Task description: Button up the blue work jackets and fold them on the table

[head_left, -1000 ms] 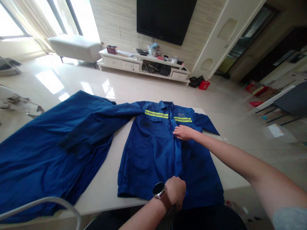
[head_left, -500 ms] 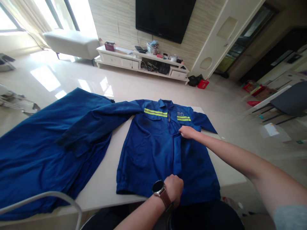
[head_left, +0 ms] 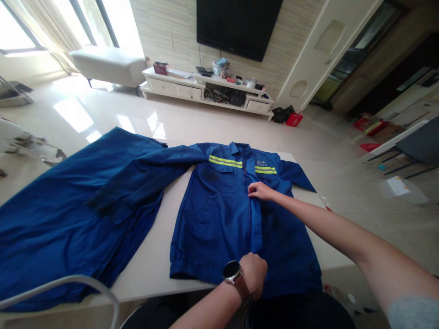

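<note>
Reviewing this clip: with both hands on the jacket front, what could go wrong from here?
The jacket hem hangs at the near edge of the table, where the left hand grips it; a hard pull could drag it off. The right hand pinches the front strip at chest height, so uneven tension may wrinkle it. The left sleeve lies over another blue garment and might snag it.

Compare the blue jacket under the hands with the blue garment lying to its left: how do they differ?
The jacket lies flat and front-up with yellow-green reflective stripes; the left garment is rumpled and shows none. The left hand and right hand both rest on the jacket; nothing touches the garment except the jacket's sleeve, which lies over it. Both are the same blue, on the white table.
</note>
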`<state>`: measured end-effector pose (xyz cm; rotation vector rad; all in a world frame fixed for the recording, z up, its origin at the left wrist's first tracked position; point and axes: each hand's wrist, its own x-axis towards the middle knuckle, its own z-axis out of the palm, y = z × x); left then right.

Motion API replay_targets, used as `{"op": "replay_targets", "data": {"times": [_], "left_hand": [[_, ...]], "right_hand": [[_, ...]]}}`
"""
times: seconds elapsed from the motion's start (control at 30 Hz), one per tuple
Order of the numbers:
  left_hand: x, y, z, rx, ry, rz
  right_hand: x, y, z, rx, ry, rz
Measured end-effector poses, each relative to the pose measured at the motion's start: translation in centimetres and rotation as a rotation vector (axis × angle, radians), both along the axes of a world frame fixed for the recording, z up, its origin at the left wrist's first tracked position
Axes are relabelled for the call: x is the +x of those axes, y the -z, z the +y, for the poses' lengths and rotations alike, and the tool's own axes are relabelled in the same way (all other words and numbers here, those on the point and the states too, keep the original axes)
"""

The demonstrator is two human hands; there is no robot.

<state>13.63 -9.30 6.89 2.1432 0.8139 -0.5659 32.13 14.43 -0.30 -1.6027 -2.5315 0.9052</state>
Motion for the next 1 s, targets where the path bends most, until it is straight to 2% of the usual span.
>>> {"op": "replay_targets", "data": {"times": [0.13, 0.3, 0.43, 0.5, 0.7, 0.83, 0.93, 1.0], "left_hand": [[0.0, 0.4, 0.0, 0.023, -0.035, -0.057], [-0.4, 2.0, 1.2, -0.034, -0.035, -0.210], [-0.6, 2.9, 1.7, -0.350, -0.007, -0.262], [-0.3, 3.3, 1.5, -0.456, 0.002, -0.245], [1.8, 5.2, 0.2, -0.397, 0.016, -0.169], [4.0, 6.3, -0.6, -0.340, -0.076, 0.001], [4.6, 6.5, -0.7, -0.342, -0.139, 0.095], [4.1, 6.2, -0.6, -0.351, -0.170, 0.102]], "right_hand": [[0.9, 0.4, 1.2, -0.052, 0.121, 0.041], [1.6, 0.0, 4.1, -0.055, 0.224, 0.037], [1.0, -0.5, 7.9, 0.055, 0.343, 0.007], [0.2, -0.6, 10.1, 0.132, 0.408, -0.015], [-2.2, -0.9, 16.3, 0.285, 0.580, -0.041], [-2.0, -1.1, 19.2, 0.361, 0.689, -0.017], [-1.7, -0.8, 20.9, 0.409, 0.742, 0.005], [-1.9, -0.4, 21.6, 0.411, 0.767, 0.026]]}}
